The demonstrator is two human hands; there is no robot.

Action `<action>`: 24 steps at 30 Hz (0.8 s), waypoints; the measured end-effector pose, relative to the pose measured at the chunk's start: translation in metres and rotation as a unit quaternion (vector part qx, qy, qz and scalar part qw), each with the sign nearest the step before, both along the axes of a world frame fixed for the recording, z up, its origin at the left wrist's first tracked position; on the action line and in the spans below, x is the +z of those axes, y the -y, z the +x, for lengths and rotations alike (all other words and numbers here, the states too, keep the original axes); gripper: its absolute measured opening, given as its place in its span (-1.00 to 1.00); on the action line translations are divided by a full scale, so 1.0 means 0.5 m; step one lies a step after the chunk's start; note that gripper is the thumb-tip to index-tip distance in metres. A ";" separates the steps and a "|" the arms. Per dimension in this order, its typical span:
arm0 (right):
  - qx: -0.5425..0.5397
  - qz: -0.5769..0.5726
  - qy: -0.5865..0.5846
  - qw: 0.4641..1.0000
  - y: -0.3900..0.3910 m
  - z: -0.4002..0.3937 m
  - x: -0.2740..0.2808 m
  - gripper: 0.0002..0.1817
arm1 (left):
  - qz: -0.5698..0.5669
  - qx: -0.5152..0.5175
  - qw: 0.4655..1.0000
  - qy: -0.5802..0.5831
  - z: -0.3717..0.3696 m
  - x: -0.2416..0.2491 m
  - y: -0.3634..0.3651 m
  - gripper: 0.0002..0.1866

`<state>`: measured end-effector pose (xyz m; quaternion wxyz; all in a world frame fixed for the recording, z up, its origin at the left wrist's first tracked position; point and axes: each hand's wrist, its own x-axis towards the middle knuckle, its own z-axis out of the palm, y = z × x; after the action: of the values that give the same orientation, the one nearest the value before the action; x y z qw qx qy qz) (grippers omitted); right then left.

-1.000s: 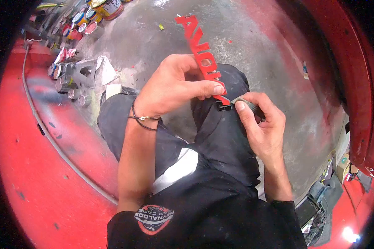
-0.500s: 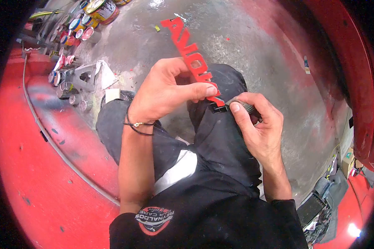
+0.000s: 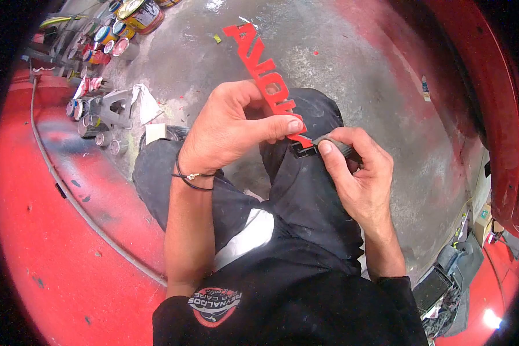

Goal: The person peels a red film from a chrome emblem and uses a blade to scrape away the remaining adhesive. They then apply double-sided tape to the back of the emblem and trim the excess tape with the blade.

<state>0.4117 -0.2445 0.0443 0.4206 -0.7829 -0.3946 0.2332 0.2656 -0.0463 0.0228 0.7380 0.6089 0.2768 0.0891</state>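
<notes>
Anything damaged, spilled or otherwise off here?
Mostly mess: paint-like streaks run down the large can at upper left, dark marks like chips dot the red panel at left, and small scraps litter the floor. The red lettering in the left hand shows no obvious break.

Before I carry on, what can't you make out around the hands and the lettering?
All in the head view:
- Left hand: some fingers hidden behind the red lettering; its thumb covers part of the letters.
- Lettering's back: faces away.
- Grey tool: mostly covered by the right hand, so its type is unclear.
- Tool tip against lettering: too small to confirm contact.
- Dark red panel: cut off by the dark lens edge.
</notes>
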 end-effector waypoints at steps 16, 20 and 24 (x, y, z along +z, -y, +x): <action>0.008 0.033 0.003 0.999 0.002 0.005 -0.014 -0.86 | 0.017 -0.007 1.000 0.000 0.000 -0.005 -0.002 -0.74; 0.004 0.049 0.001 0.999 0.000 0.004 -0.022 -0.87 | 0.014 -0.005 1.000 0.002 0.002 -0.003 -0.001 -0.75; -0.007 0.008 -0.004 1.000 -0.004 0.000 -0.005 -0.88 | 0.015 -0.003 1.000 0.005 0.002 -0.003 0.001 -0.76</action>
<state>0.4119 -0.2424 0.0418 0.4302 -0.7812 -0.3896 0.2299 0.2666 -0.0470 0.0212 0.7303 0.6203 0.2701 0.0945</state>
